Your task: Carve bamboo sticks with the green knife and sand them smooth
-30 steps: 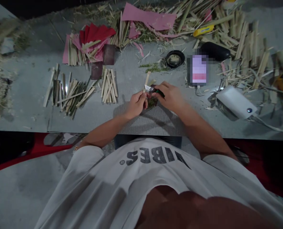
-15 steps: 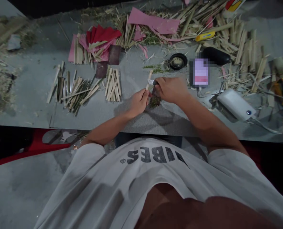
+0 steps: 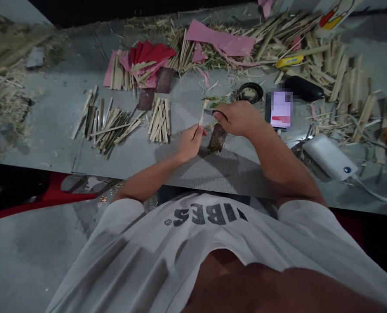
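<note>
My left hand [image 3: 191,140] is closed around the lower end of a pale split-bamboo stick [image 3: 203,112], which points away from me over the table. Just right of it, my right hand [image 3: 237,118] grips a small knife; its short blade [image 3: 209,111] lies close to the stick's upper part, and whether it touches I cannot tell. The knife's handle is mostly hidden in the fingers. Below my hands a dark brown sandpaper piece [image 3: 218,137] lies on the table with greenish shavings [image 3: 215,147] on it. Left of my left hand rests a bundle of pale sticks [image 3: 160,120].
More sticks [image 3: 111,128] lie at the left, with red and pink paper [image 3: 149,54] behind them. A small black bowl [image 3: 250,92], a phone [image 3: 281,108], a black case [image 3: 304,88], a yellow cutter [image 3: 289,61] and a white power bank [image 3: 329,156] with a cable stand right.
The knife blade has shifted from crossing the stick to its right side, near the upper end. The whole view has swung slightly, moving the table things rightward.
</note>
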`<state>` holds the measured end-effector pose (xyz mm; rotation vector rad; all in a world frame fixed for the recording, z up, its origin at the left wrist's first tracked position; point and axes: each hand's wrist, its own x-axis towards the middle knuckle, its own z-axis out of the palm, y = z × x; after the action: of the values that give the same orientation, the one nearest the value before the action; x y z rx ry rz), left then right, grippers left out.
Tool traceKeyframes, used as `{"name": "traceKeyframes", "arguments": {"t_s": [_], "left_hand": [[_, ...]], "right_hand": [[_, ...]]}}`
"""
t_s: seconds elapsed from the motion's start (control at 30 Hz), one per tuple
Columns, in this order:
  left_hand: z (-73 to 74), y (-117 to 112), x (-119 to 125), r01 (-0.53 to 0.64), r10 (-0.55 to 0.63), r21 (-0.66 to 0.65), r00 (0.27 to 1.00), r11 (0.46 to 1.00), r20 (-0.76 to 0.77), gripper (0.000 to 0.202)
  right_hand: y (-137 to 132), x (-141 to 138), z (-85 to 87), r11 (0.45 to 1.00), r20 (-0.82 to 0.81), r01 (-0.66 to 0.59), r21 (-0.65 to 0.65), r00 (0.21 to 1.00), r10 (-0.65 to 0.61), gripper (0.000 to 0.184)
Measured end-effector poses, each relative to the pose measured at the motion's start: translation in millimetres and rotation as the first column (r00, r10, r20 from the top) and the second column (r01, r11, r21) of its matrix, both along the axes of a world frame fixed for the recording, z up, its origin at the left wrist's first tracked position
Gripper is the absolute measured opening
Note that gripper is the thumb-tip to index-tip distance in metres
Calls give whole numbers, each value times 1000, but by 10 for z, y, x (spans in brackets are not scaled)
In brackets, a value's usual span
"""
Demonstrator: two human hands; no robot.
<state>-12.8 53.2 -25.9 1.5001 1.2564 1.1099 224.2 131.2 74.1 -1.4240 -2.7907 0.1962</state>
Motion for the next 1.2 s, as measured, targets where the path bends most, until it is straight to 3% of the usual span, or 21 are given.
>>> {"name": "traceKeyframes", "arguments": {"t_s": [0.27, 0.47, 0.67, 0.83, 0.97, 1.07, 1.2], "left_hand": [[-1, 14, -36, -21, 16, -58, 996, 998, -87, 53], [13, 4, -76, 25, -22, 20, 991, 999, -129, 59], [23, 6, -129, 57, -40, 54, 963, 997, -265, 64], [29, -13, -121, 39, -25, 50, 963, 998, -267, 51], [12, -25, -107, 28, -16, 42, 968, 999, -252, 47], [-11, -22, -108, 49, -37, 45, 972, 998, -231, 48], [-52, -6, -109, 37, -25, 59, 983, 998, -184, 57]], "right_hand": [[25, 1, -13, 996, -22, 29, -85, 999, -31, 58], [28, 4, -48, 984, -110, 17, -180, 993, -37, 61], [17, -18, -10, 992, -48, 59, -107, 997, -65, 63], [39, 11, -45, 990, -100, 116, -76, 987, -124, 62], [56, 38, -33, 992, -92, 37, -123, 995, -48, 57], [61, 42, -17, 991, -74, -9, -134, 997, -1, 53], [63, 32, -43, 995, -90, 27, -98, 995, -35, 52]]}}
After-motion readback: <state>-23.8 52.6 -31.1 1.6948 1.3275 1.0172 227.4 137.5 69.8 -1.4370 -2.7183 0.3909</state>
